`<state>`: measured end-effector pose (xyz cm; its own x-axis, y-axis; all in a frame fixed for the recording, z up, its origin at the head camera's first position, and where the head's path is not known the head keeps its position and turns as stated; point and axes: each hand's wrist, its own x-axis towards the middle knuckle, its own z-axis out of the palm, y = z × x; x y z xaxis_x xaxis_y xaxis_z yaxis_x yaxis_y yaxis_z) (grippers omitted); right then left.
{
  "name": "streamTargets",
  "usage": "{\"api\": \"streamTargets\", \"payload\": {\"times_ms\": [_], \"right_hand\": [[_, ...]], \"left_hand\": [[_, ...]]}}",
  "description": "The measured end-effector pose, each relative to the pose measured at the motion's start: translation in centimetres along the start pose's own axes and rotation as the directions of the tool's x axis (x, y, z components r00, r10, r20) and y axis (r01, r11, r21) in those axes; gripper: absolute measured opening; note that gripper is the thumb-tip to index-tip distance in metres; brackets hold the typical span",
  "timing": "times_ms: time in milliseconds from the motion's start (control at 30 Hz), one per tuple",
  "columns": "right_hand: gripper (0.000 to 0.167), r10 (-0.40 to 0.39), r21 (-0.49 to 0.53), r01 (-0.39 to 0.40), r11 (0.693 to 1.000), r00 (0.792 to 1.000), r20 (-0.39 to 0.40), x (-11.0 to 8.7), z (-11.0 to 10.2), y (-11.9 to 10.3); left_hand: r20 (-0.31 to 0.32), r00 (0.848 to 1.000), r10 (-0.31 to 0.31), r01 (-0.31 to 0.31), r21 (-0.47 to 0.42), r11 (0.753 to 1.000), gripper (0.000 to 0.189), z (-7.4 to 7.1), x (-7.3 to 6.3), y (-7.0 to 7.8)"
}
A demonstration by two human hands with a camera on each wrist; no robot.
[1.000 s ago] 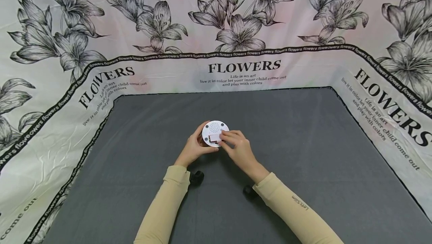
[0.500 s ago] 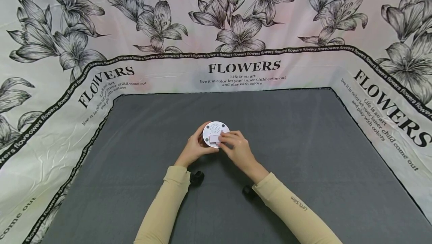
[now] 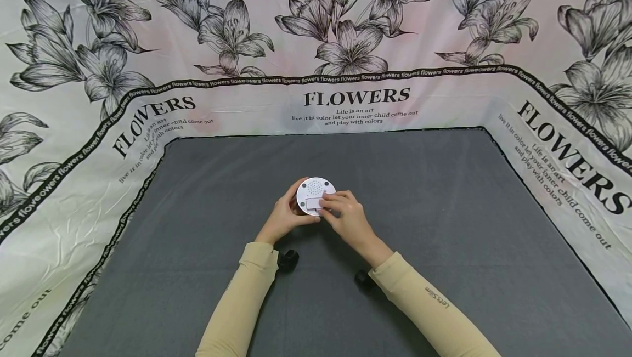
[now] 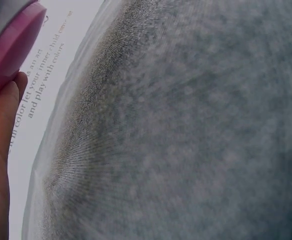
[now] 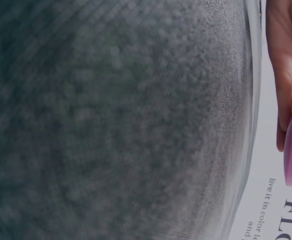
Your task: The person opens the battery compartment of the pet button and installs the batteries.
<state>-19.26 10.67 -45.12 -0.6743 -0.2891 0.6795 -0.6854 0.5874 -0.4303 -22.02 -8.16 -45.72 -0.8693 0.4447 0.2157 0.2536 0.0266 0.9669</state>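
Note:
A round white-and-pink device (image 3: 310, 188), its white underside up, is held above the grey cloth near the middle of the head view. That face has small speaker holes, dark round feet and a rectangular battery cover (image 3: 313, 203). My left hand (image 3: 285, 215) grips the device by its left side and lower rim. With bent fingers, my right hand (image 3: 349, 217) pinches at the right end of the cover, its thumb near the lower rim. Both wrist views show only the edge of the pink side (image 4: 17, 52), beside the hands; the fingertips on the cover are hidden there.
A dark grey cloth (image 3: 419, 192) covers the table, framed by a white floral cloth (image 3: 257, 107) with printed words. Black wrist-camera parts (image 3: 288, 260) stick out beneath both wrists.
A second ago the battery cover sat askew, with a dark reddish edge showing along the compartment. It now lies flatter in the white face. Both hands have barely moved.

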Motion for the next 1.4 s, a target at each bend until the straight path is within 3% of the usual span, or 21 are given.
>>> {"api": "streamTargets", "payload": {"times_ms": [467,700,900,1033,1167,1300,1400], "right_hand": [[0.022,-0.047,0.010,0.048,0.999,0.997,-0.062,0.0,-0.1,-0.1],[0.021,-0.031,-0.004,0.031,1.000,1.000,0.003,-0.2,0.2,0.1],[0.019,-0.068,-0.027,0.069,0.997,0.997,0.042,-0.1,0.2,0.1],[0.018,-0.063,-0.036,0.065,0.997,0.997,0.042,0.0,0.1,0.1],[0.018,-0.049,-0.018,0.050,0.999,0.997,0.052,0.1,0.0,0.2],[0.020,0.061,0.036,-0.062,0.997,0.998,0.025,0.2,-0.1,0.5],[0.032,0.248,0.089,-0.248,0.965,0.969,0.012,0.2,-0.3,0.7]], "left_hand": [[-0.013,1.000,-0.003,0.003,-0.018,1.000,0.093,0.3,0.0,0.2],[-0.011,1.000,-0.009,0.009,-0.008,1.000,0.092,0.2,-0.1,-0.1],[-0.014,1.000,-0.016,0.016,-0.026,1.000,0.093,0.0,0.0,-1.4],[-0.017,1.000,-0.011,0.010,-0.028,1.000,0.095,-0.2,0.4,-2.8],[-0.027,0.999,-0.019,0.019,-0.021,1.000,0.094,-0.2,0.5,-3.2],[-0.021,1.000,-0.016,0.016,-0.020,1.000,0.093,-0.2,0.3,-2.7],[-0.015,1.000,-0.019,0.019,-0.020,1.000,0.093,-0.2,0.3,-2.2]]}}
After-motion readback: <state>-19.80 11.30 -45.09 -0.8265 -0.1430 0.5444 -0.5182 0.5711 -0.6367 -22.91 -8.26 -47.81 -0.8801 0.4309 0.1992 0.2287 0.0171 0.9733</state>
